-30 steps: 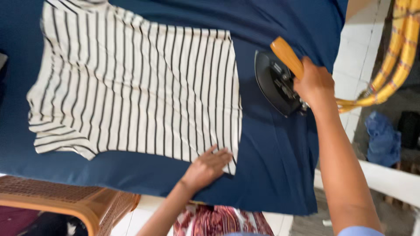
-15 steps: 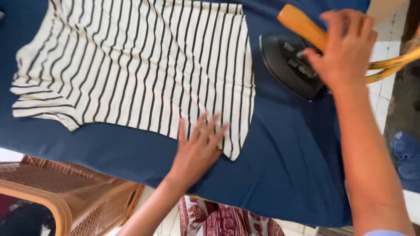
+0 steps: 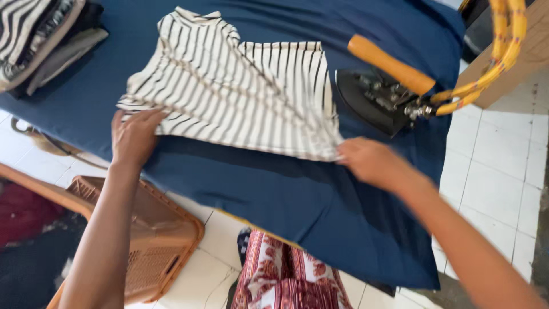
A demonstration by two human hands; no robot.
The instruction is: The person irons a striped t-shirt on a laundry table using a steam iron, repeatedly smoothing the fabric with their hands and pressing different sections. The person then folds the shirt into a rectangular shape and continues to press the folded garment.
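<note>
Cotton stripes: one black-and-white striped shirt (image 3: 240,97), partly folded on the blue cloth (image 3: 297,200).
Count: two hands, one iron (image 3: 377,97), one stack of folded clothes (image 3: 40,34), one woven basket (image 3: 148,240).
Axis: shirt's long side runs left-right, collar end up-left.
Left hand (image 3: 134,134): flat, pressing shirt's left edge.
Right hand (image 3: 369,163): pinching shirt's right corner.
Room: white tiled floor (image 3: 497,177).

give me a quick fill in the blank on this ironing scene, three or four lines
1. The striped shirt lies on a ____ cloth.
2. The iron has an ____ handle.
3. The right hand pinches the shirt's ____ corner.
4. The left hand rests on the shirt's edge above a woven ____.

Missing words: blue; orange; lower right; basket
</note>
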